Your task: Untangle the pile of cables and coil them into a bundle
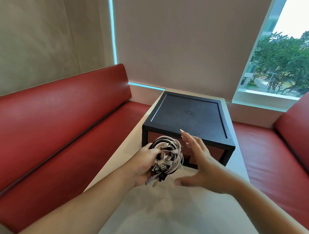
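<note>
A coiled bundle of black, white and pale pink cables [168, 153] hangs above the white table, with several plug ends sticking out at its lower side. My left hand [144, 165] grips the bundle from the left, fingers curled round the loops. My right hand [197, 161] hovers just to the right of the bundle with straight, spread fingers and holds nothing; it does not touch the cables.
A black-topped box with reddish woven sides [188, 125] stands on the white table [172, 215] just behind the hands. Red padded benches [57, 130] run along the left and right of the table. A window with a blind is behind.
</note>
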`<action>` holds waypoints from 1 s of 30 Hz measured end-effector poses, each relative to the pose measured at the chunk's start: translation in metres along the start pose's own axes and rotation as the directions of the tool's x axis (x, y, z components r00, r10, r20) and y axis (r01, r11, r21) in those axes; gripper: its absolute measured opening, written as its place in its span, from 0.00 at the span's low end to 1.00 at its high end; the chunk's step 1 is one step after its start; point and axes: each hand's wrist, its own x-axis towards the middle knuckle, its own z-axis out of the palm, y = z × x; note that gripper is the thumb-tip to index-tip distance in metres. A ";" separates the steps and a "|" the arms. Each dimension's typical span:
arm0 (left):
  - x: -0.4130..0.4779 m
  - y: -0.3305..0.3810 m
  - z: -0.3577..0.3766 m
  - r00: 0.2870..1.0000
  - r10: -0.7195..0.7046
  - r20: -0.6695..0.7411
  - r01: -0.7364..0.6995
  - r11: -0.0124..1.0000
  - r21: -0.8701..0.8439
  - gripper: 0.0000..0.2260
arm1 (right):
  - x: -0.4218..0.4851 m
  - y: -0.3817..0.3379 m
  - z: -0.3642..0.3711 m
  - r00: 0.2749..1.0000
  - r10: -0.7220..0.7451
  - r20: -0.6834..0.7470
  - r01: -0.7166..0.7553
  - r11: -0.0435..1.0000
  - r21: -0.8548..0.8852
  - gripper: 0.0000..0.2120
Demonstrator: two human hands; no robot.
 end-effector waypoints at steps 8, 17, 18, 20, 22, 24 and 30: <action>0.000 0.004 -0.005 0.990 -0.039 0.134 -0.005 0.949 0.316 0.15 | 0.026 -0.007 -0.021 0.957 0.227 0.178 -0.276 0.900 0.338 0.41; -0.004 0.024 -0.011 0.949 -0.173 0.263 -0.060 0.720 0.691 0.05 | 0.032 -0.010 0.003 0.885 0.174 0.432 -0.391 0.782 0.485 0.34; -0.004 0.025 -0.011 0.949 -0.178 0.261 -0.064 0.701 0.710 0.05 | 0.031 -0.009 0.005 0.884 0.176 0.433 -0.398 0.768 0.502 0.33; -0.003 0.027 -0.012 0.951 -0.166 0.259 -0.079 0.681 0.728 0.05 | 0.028 -0.008 0.007 0.896 0.172 0.409 -0.395 0.731 0.556 0.33; -0.002 0.030 -0.012 0.953 -0.140 0.268 -0.101 0.688 0.719 0.05 | 0.026 -0.009 0.011 0.921 0.169 0.352 -0.365 0.695 0.620 0.31; 0.000 0.032 -0.011 0.956 -0.119 0.268 -0.117 0.681 0.723 0.05 | 0.025 -0.010 0.020 0.946 0.185 0.267 -0.322 0.648 0.690 0.26; -0.002 0.038 -0.011 0.957 -0.151 0.249 -0.096 0.645 0.758 0.03 | 0.019 -0.015 0.031 0.959 0.181 0.219 -0.281 0.489 0.826 0.18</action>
